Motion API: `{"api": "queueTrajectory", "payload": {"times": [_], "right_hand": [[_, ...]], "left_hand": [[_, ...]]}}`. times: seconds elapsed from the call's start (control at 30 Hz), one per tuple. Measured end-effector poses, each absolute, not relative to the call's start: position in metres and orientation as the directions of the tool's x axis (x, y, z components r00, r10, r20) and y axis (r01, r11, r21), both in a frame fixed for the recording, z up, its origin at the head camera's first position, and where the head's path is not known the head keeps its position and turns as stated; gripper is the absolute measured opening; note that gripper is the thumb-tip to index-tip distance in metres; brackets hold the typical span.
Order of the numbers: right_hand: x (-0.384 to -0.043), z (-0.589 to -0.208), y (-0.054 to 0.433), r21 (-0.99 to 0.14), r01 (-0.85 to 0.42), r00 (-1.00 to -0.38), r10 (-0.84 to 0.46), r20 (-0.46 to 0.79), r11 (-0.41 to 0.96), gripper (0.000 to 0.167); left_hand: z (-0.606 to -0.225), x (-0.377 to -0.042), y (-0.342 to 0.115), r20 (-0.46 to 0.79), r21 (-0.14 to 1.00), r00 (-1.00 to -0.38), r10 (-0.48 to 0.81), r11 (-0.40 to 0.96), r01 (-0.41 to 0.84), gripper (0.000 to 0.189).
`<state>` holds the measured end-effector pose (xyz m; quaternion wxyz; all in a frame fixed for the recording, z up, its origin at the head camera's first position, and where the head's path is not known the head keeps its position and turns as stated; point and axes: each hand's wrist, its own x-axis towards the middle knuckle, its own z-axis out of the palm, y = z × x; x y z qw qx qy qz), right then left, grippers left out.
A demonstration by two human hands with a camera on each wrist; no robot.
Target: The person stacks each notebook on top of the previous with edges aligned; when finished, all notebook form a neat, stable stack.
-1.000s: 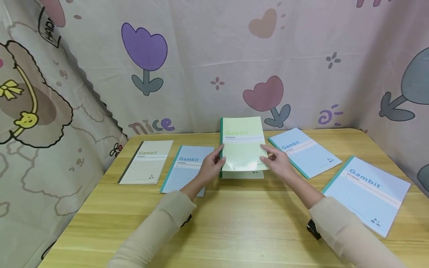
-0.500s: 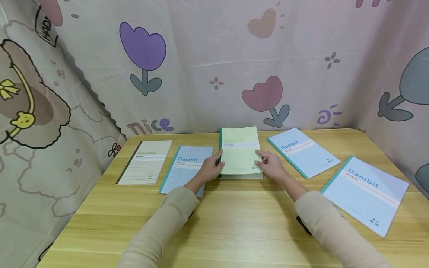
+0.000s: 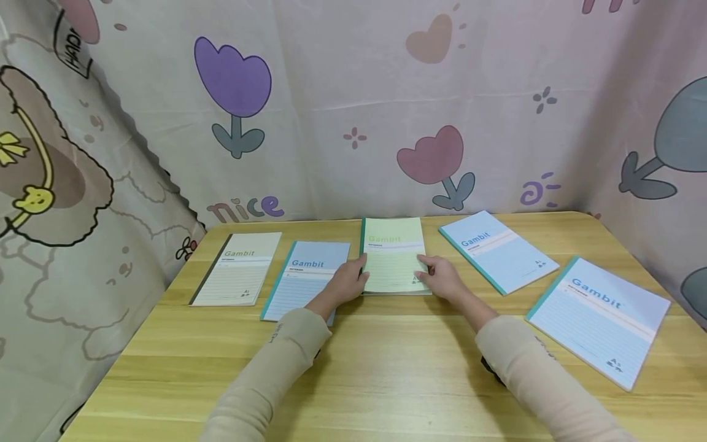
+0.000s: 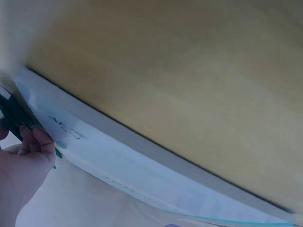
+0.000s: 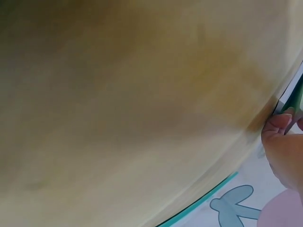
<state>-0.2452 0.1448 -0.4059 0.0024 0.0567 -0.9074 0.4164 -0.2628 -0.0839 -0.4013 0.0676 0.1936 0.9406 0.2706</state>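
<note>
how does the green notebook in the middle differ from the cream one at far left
The green notebook has a green spine, the cream notebook a dark spine. The green notebook is held at both sides; the cream notebook lies untouched. Both read Gambit above ruled lines.

From up top, the head view looks forward and down, far enough back to take in both sleeves, the wide surface and the patterned cloth beyond. Now the left wrist: low, close, the scene upside down, left grip at the left edge, a blue notebook shared with the head. Over to the right wrist, equally inverted, mostly surface, right grip at the right edge, sharing the pink tulip with the head.
</note>
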Motion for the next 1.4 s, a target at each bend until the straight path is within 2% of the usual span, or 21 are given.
{"api": "queueTrajectory", "payload": {"times": [0.33, 0.67, 0.9, 1.4], "right_hand": [[-0.247, -0.405, 0.145, -0.7, -0.13, -0.989, -0.138, 0.046, 0.702, 0.046], [-0.245, -0.402, 0.147, -0.607, -0.19, -0.978, -0.203, 0.048, 0.772, 0.046], [-0.243, -0.403, 0.144, -0.579, -0.187, -0.977, -0.212, 0.024, 0.794, 0.047], [-0.239, -0.404, 0.144, -0.582, -0.173, -0.981, -0.194, 0.027, 0.794, 0.048]], "left_hand": [[-0.405, -0.261, -0.082, -0.034, 0.415, -0.9, 0.434, 0.826, 0.382, 0.05], [-0.405, -0.26, -0.076, -0.118, 0.299, -0.907, 0.404, 0.885, 0.356, 0.051], [-0.403, -0.258, -0.073, -0.112, 0.209, -0.901, 0.42, 0.896, 0.392, 0.049], [-0.406, -0.257, -0.069, -0.062, 0.173, -0.899, 0.434, 0.892, 0.419, 0.048]]}}
